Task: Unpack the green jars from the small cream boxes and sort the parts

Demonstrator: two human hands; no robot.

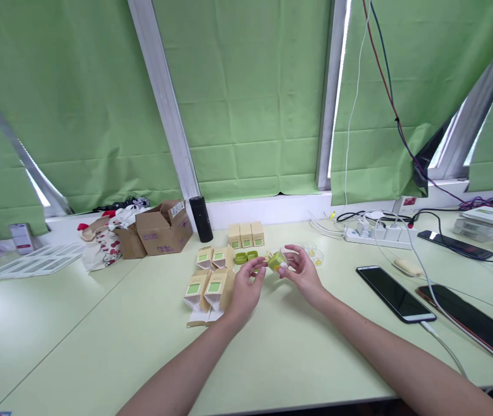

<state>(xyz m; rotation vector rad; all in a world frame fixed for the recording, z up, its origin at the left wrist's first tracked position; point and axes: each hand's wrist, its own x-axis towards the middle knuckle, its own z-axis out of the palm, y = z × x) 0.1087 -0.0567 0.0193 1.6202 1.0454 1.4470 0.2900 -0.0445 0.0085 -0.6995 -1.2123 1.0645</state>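
Observation:
Both my hands are raised over the middle of the pale green table (99, 346). Together they pinch a small green and yellow object (276, 260). My left hand (246, 286) grips its left side with fingertips. My right hand (301, 271) holds its right side, fingers curled round it. Just behind lies a green two-cup case (246, 256). Several small beige cartons with green labels (209, 287) lie left of my left hand, some with open flaps. Three closed beige cartons (246, 234) stand in a row behind.
A black cylinder (201, 218) and open cardboard boxes (164, 228) stand near the window. A clear plastic blister (313, 252) lies right of my hands. A power strip (378, 234) with cables, and phones (396, 293) on chargers, fill the right side.

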